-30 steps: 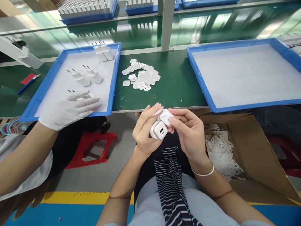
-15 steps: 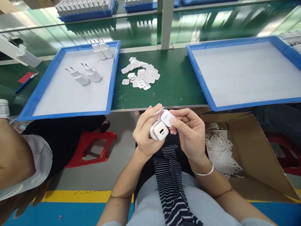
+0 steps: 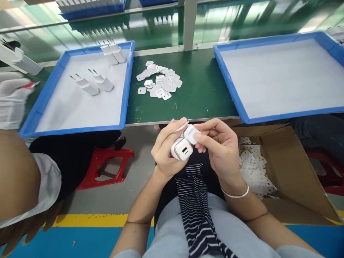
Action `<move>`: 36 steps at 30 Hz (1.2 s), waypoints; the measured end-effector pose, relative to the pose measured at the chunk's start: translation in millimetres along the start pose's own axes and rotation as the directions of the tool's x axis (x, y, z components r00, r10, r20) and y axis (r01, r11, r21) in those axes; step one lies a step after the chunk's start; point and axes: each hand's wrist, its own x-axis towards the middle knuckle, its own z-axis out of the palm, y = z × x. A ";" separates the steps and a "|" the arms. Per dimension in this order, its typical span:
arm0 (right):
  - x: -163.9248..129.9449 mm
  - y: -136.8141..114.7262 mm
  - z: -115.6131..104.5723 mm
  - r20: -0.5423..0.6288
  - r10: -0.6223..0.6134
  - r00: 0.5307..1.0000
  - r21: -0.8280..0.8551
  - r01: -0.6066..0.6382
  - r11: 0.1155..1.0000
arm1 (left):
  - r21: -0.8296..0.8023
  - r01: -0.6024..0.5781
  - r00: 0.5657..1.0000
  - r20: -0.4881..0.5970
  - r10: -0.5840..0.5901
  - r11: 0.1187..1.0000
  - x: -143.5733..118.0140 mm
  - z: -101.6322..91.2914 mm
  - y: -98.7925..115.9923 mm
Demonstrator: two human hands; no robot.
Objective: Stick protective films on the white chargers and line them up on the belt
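Near, the left hand (image 3: 166, 150) curls its fingers closed round a white charger (image 3: 180, 152), ported face turned toward the wearer; the right hand (image 3: 223, 145), raised opposite, pinches a small white cover (image 3: 190, 134) between thumb and forefinger, just beside that face. Work on this cover appears unfinished. Beyond, loose plates (image 3: 170, 87) lie piled on the worktop (image 3: 201, 89), seemingly left to use; four pronged chargers (image 3: 104, 83) stand in a blue tray (image 3: 127, 87).

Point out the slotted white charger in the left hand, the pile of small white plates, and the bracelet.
Slotted charger (image 3: 182, 149): head view, its end face.
Pile of plates (image 3: 162, 80): head view, near its middle.
Bracelet (image 3: 236, 196): head view, the band's lower curve.
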 end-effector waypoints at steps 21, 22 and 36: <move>-2.8 -5.5 -0.2 0.045 -0.013 0.999 -0.178 0.021 0.984 | -0.141 0.170 0.985 0.036 -0.166 0.975 -3.7 -0.8 -1.3; -2.4 -5.5 0.0 0.049 -0.013 0.999 -0.187 0.022 0.982 | -0.138 0.172 0.985 0.037 -0.169 0.975 -3.8 -0.6 -1.1; 1.9 -9.5 -11.4 0.209 0.128 0.969 -0.186 -0.089 0.978 | -0.493 0.524 0.852 0.286 -0.439 0.695 -16.3 -7.4 -14.3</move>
